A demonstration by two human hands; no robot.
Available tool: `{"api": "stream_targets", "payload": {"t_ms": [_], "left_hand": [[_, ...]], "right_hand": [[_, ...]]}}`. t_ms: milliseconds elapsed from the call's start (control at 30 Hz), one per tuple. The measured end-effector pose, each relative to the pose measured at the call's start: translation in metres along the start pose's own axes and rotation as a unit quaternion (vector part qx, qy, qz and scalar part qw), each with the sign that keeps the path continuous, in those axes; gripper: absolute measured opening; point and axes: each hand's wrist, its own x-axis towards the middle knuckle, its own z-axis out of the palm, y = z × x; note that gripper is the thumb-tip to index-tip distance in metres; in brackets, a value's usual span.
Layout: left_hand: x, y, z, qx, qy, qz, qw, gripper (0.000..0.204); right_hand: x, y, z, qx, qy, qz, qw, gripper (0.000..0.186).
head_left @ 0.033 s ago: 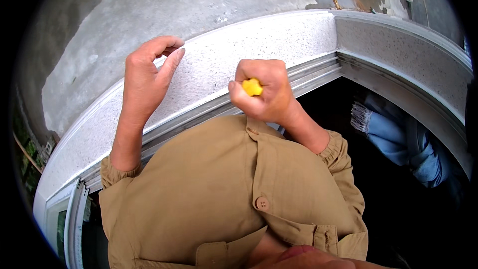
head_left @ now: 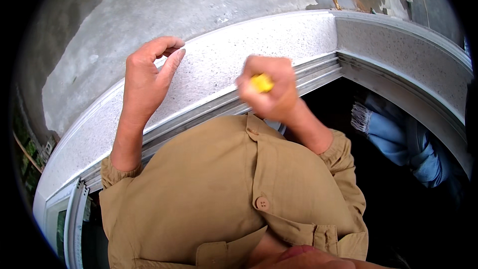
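My right hand (head_left: pixel 271 87) is wrapped around a yellow handle (head_left: pixel 261 83) and is smeared by motion. Only the handle's lobed end shows in the fist, so the rest of the tool is hidden. The fist hovers over the grey metal window track (head_left: pixel 316 72), close to my body. To the left, my left hand (head_left: pixel 152 67) is raised over the speckled white stone sill (head_left: pixel 219 60), by its outer edge. Its fingers are curled, with a small gap between thumb and forefinger and nothing visible in it.
A sliding window frame (head_left: pixel 74 219) stands at lower left. Beyond the sill lies a grey concrete surface (head_left: pixel 164 5). A speckled side wall (head_left: pixel 403 50) closes the opening on the right. Light blue fringed cloth (head_left: pixel 393 142) lies in the dark area below it.
My right hand has shifted slightly to the right with the yellow handle in it and is now blurred. My left hand stays in place.
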Motion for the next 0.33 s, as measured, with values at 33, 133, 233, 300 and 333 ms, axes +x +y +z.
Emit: {"api": "stream_targets", "payload": {"t_ms": [33,133,233,300,333], "left_hand": [[-0.002,-0.001,-0.001,0.002,0.007,-0.002,1.000,0.017],[-0.009,-0.004,-0.006,0.002,0.021,-0.009,1.000,0.017],[-0.011,-0.005,-0.008,0.003,0.013,-0.013,1.000,0.017],[-0.012,-0.004,-0.008,0.010,0.007,-0.016,1.000,0.018],[-0.012,-0.002,-0.007,0.014,0.000,-0.017,1.000,0.018]], "right_hand": [[0.005,0.007,-0.011,0.014,0.030,0.005,0.999,0.016],[0.029,0.042,-0.061,-0.014,0.149,0.079,0.986,0.016],[0.029,0.069,-0.077,-0.092,0.187,0.111,0.972,0.015],[0.025,0.065,-0.057,-0.144,0.139,0.091,0.975,0.015],[0.021,0.060,-0.038,-0.159,0.090,0.078,0.980,0.017]]}}
